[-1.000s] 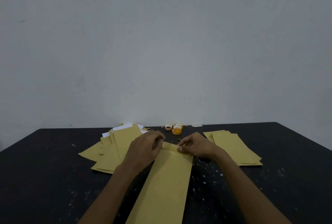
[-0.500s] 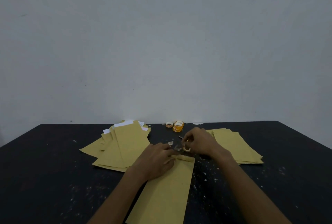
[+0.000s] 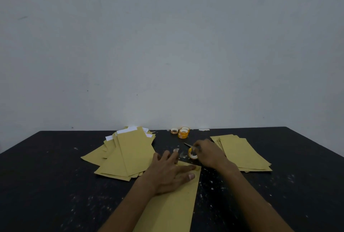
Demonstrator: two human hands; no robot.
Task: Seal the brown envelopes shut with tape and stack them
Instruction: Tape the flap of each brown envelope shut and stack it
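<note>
the left hand (image 3: 167, 173) lies flat, fingers spread, pressing the folded flap of the brown envelope (image 3: 173, 205) on the black table (image 3: 55, 179). the right hand (image 3: 209, 154) grips a tape roll (image 3: 192, 154) just beyond the flap.

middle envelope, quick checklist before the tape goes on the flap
1. Flap folded down: ok, the left hand presses it flat on the middle envelope.
2. Tape ready: ok, the right hand grips a tape roll just past the flap.
3. Strip pulled free: cannot tell, clear tape is too faint to see.
4. Cutter at hand: cannot tell, only a thin tip shows beyond the right hand.
5. Landing place: ok, the right stack lies flat beside the right hand.
</note>
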